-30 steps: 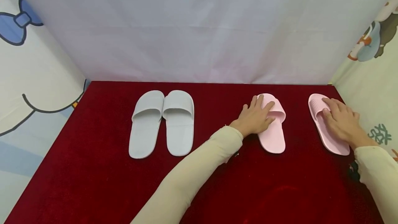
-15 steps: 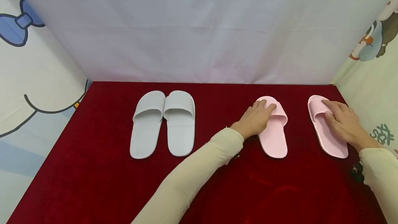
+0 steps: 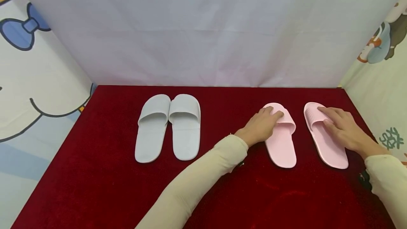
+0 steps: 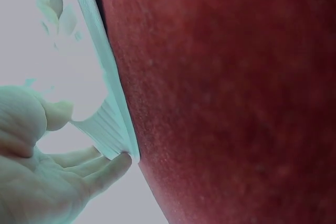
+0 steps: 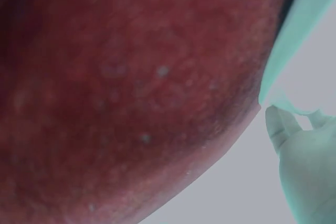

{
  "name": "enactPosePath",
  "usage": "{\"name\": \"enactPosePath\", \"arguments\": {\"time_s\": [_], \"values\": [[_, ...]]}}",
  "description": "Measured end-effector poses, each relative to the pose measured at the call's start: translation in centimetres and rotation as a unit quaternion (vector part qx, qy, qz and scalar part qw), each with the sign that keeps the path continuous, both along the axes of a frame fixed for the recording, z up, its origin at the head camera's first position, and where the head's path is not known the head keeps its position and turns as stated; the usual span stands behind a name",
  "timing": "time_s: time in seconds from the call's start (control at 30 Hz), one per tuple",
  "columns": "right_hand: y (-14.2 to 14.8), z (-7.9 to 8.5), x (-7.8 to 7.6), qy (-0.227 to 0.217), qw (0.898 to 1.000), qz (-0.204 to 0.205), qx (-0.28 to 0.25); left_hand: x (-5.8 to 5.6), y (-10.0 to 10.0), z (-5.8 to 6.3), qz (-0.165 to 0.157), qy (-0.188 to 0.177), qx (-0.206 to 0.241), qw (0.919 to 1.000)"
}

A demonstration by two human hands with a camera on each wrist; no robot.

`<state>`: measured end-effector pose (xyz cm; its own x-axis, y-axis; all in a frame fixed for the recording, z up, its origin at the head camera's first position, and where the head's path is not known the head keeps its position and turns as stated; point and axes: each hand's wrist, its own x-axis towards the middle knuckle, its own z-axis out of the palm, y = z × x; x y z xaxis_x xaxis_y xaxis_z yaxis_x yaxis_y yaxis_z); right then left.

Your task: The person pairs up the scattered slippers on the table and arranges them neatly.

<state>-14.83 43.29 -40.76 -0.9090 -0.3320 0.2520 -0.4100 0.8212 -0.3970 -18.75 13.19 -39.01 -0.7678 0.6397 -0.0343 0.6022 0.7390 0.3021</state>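
Note:
Two pink slide slippers lie toe-away on a dark red cloth at the right of the head view. My left hand (image 3: 259, 126) grips the left pink slipper (image 3: 281, 149) at its ribbed strap, reaching over it from the left side. In the left wrist view its fingertips (image 4: 122, 162) meet the slipper's edge near the toe, the thumb by the strap. The right pink slipper (image 3: 330, 151) is held by my right hand (image 3: 346, 130) from its outer side, thumb at the strap's opening. A strip of red cloth separates the two slippers.
A left white slipper (image 3: 149, 144) and a right white slipper (image 3: 186, 139) stand side by side, toes touching, left of centre. The red cloth (image 3: 95, 186) ends at a white curtain (image 3: 203, 34) behind. Patterned cloths hang on both sides.
The right pink slipper has slid left and slightly nearer with my right hand, narrowing the gap between the pair. The left pink slipper has shifted slightly nearer and right, and my left fingers have drawn together.

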Motion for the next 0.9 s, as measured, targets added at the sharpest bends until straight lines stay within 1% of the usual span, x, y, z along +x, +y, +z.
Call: {"name": "enactPosePath", "arguments": {"time_s": [0.1,0.23,0.4,0.47,0.6,0.8,0.9], "values": [[-0.6,-0.1,0.1,0.003,1.000,0.010,-0.003,0.2,-0.2,0.1,-0.005,0.014,-0.002,0.9999],[-1.1,-0.2,0.5,0.003,1.000,0.020,-0.001,0.8,-0.4,0.1,-0.016,0.029,-0.008,0.9994],[-1.4,-0.4,1.1,0.020,0.999,0.035,0.008,1.7,-0.6,0.0,-0.036,0.040,-0.018,0.9984],[-1.6,-0.3,1.3,0.027,0.999,0.041,0.010,1.8,-0.7,0.0,-0.038,0.043,-0.018,0.9982],[-2.2,-0.1,1.7,0.030,0.999,0.043,0.006,2.0,-0.9,0.0,-0.040,0.046,-0.018,0.9980],[-3.1,0.1,2.2,0.006,1.000,0.030,0.005,2.1,-1.3,0.1,-0.048,0.063,-0.028,0.9965],[-3.4,0.1,2.3,0.011,0.999,0.030,0.005,2.1,-1.5,0.0,-0.055,0.063,-0.025,0.9962]]}}
